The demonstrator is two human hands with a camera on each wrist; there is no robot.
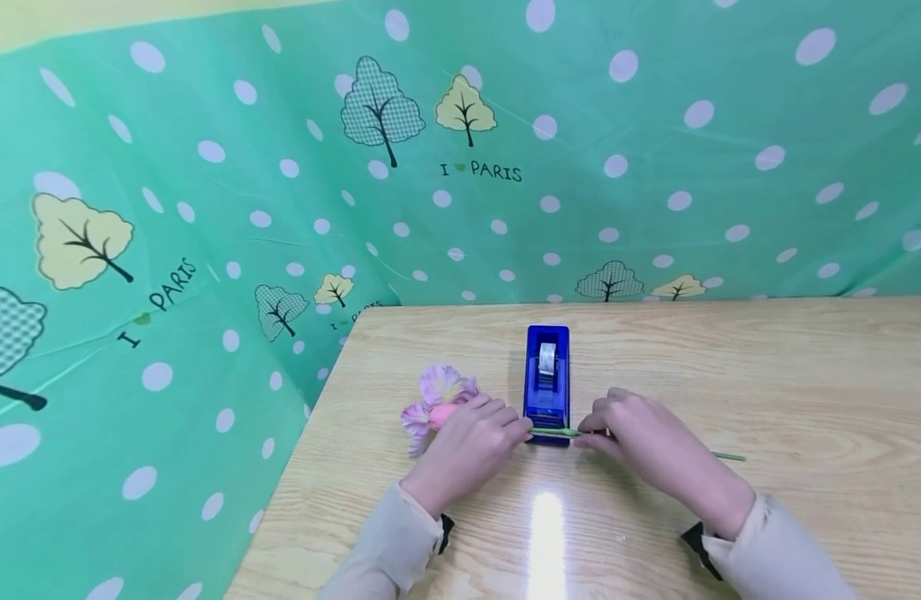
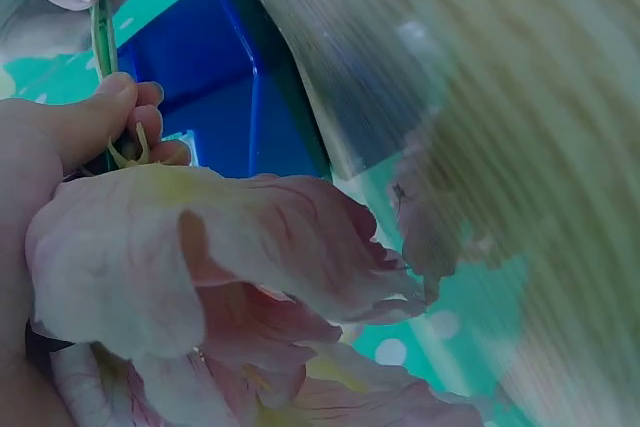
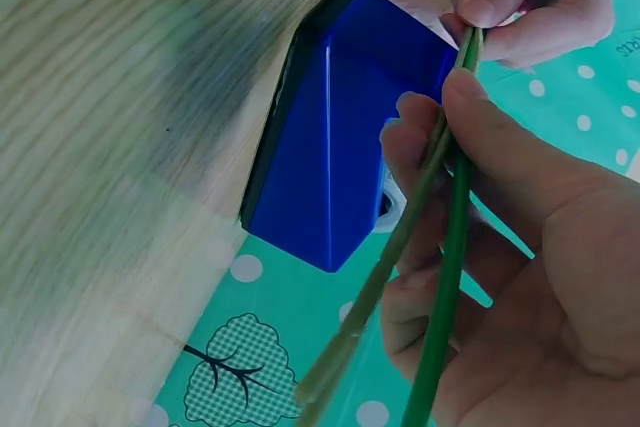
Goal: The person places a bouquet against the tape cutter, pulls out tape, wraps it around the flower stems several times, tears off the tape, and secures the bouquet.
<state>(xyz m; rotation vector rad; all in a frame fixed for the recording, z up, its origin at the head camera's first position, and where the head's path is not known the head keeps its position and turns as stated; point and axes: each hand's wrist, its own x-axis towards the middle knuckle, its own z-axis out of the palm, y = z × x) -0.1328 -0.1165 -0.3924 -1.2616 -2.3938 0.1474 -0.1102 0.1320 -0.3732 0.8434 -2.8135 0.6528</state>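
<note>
Pink artificial flowers (image 1: 439, 390) lie at the left end of their green stems (image 1: 553, 432), with large petals (image 2: 190, 237) close below the hand in the left wrist view. My left hand (image 1: 471, 446) pinches the stems just under the blossoms. Farther along, my right hand (image 1: 643, 437) pinches the same stems between thumb and fingers. Two stems (image 3: 445, 287), one bright green and one duller, run out past the right hand in the right wrist view. Directly behind the stems stands a blue tape dispenser (image 1: 548, 392) with a roll of clear tape (image 1: 548, 360); its front end lies beneath them.
The wood-grain table (image 1: 805, 400) stretches right and toward the front, with a bright light reflection near the middle. A green dotted cloth (image 1: 655, 167) printed with trees hangs behind the table and along its left side.
</note>
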